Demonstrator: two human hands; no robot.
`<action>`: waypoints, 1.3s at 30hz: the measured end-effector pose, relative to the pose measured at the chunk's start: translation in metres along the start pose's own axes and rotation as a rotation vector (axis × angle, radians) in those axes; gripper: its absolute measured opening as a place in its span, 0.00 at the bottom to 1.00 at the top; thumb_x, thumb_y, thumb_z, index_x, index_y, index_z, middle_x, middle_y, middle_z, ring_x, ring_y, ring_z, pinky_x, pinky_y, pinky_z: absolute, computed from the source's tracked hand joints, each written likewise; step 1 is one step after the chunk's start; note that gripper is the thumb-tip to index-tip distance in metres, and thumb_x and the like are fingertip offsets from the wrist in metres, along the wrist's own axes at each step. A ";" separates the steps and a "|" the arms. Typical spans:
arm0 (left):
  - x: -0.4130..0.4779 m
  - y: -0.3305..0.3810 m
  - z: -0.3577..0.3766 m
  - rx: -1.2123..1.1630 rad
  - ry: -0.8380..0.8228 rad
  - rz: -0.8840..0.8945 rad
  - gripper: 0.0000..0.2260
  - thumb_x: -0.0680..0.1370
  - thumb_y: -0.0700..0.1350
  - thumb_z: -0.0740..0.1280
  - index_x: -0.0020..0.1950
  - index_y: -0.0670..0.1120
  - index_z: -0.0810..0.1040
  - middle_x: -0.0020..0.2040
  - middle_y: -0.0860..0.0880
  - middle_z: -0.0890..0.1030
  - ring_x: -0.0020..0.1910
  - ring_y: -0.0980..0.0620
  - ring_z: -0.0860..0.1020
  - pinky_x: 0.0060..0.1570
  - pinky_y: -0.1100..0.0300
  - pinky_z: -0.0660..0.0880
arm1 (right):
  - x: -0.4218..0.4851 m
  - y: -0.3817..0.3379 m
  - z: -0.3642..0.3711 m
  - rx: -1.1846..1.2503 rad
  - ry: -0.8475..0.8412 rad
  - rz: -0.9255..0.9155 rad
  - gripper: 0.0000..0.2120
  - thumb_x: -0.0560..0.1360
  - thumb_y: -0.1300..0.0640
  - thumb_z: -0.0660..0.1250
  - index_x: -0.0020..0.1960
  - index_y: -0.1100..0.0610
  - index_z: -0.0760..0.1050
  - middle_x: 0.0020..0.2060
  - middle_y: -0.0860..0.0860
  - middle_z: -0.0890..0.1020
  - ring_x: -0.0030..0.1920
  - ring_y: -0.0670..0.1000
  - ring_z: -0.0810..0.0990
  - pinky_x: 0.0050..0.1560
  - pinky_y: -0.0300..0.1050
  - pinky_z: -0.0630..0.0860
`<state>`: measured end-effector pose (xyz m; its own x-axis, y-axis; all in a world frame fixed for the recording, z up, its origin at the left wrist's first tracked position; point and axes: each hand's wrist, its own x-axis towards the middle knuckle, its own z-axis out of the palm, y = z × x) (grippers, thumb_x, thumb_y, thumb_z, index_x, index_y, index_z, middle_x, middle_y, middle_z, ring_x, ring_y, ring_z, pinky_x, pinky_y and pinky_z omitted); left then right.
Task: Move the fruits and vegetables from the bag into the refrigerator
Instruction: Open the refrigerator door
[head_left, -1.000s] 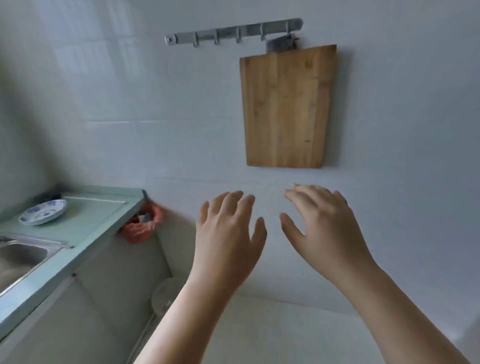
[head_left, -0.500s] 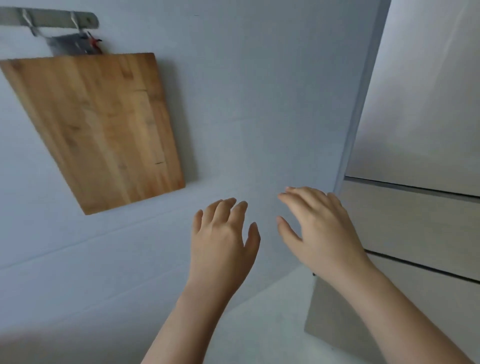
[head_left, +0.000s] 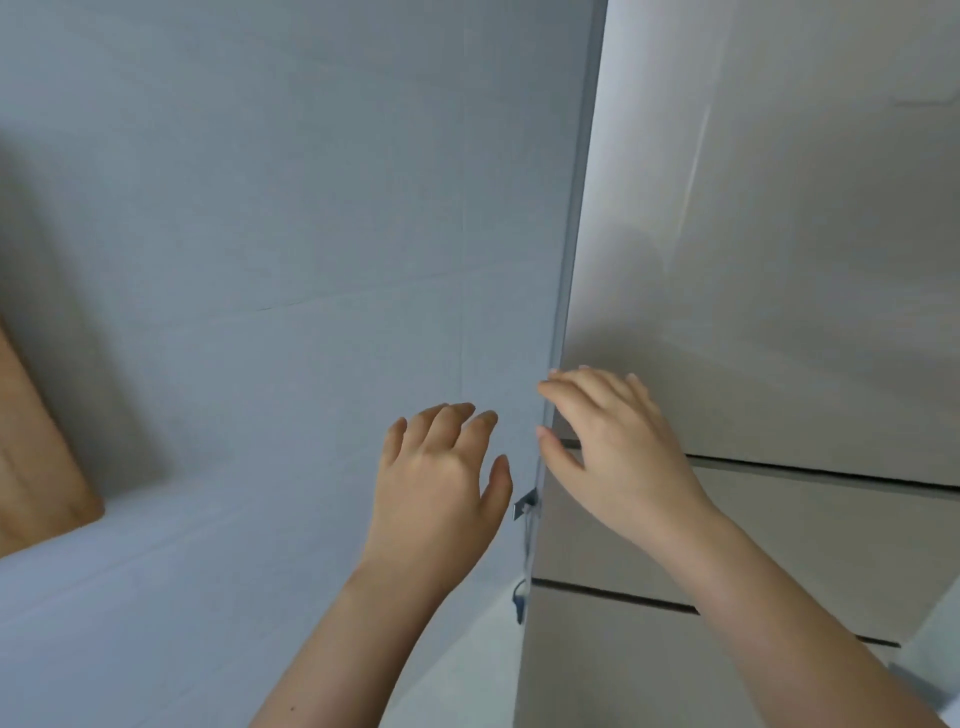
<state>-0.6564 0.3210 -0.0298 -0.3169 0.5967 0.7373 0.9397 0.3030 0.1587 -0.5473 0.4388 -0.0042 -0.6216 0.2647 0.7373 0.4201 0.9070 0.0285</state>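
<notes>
A tall beige refrigerator fills the right half of the view, its doors closed, with two dark seams between door sections. My right hand is raised with fingers spread, its fingertips at the refrigerator's left edge near the upper seam; it holds nothing. My left hand hangs open just left of that edge, in front of the tiled wall, also holding nothing. No bag, fruit or vegetable is in view.
A pale tiled wall covers the left and middle. The corner of a wooden cutting board hangs at the far left edge. A small metal bracket with a cord sits by the refrigerator's side. Pale floor shows below.
The view has swung right: counter, sink and bag are gone, the cutting board slid to the left edge, and the refrigerator now fills the right. My right hand has reached its edge.
</notes>
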 end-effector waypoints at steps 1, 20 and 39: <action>0.009 -0.002 0.008 -0.008 0.009 0.001 0.19 0.72 0.50 0.56 0.53 0.42 0.80 0.50 0.43 0.82 0.49 0.43 0.80 0.51 0.45 0.76 | 0.008 0.009 0.005 -0.019 0.001 -0.006 0.16 0.69 0.53 0.63 0.53 0.59 0.78 0.51 0.54 0.82 0.53 0.57 0.80 0.54 0.62 0.73; 0.148 -0.054 0.130 -0.393 0.033 0.132 0.18 0.72 0.51 0.58 0.54 0.44 0.80 0.51 0.48 0.82 0.50 0.49 0.79 0.53 0.55 0.73 | 0.165 0.130 0.074 -0.557 0.029 -0.436 0.11 0.71 0.54 0.60 0.42 0.58 0.78 0.42 0.53 0.81 0.55 0.56 0.78 0.69 0.59 0.51; 0.156 -0.058 0.160 -0.610 0.010 0.209 0.18 0.74 0.51 0.59 0.57 0.44 0.78 0.53 0.48 0.81 0.54 0.53 0.72 0.57 0.62 0.62 | 0.160 0.120 0.086 -0.777 0.099 -0.376 0.11 0.70 0.52 0.63 0.36 0.59 0.75 0.38 0.53 0.77 0.49 0.55 0.72 0.67 0.62 0.56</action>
<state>-0.7806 0.5154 -0.0289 -0.1207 0.5892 0.7989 0.8866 -0.2980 0.3537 -0.6533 0.6184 0.0587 -0.7646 -0.0698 0.6408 0.5536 0.4381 0.7083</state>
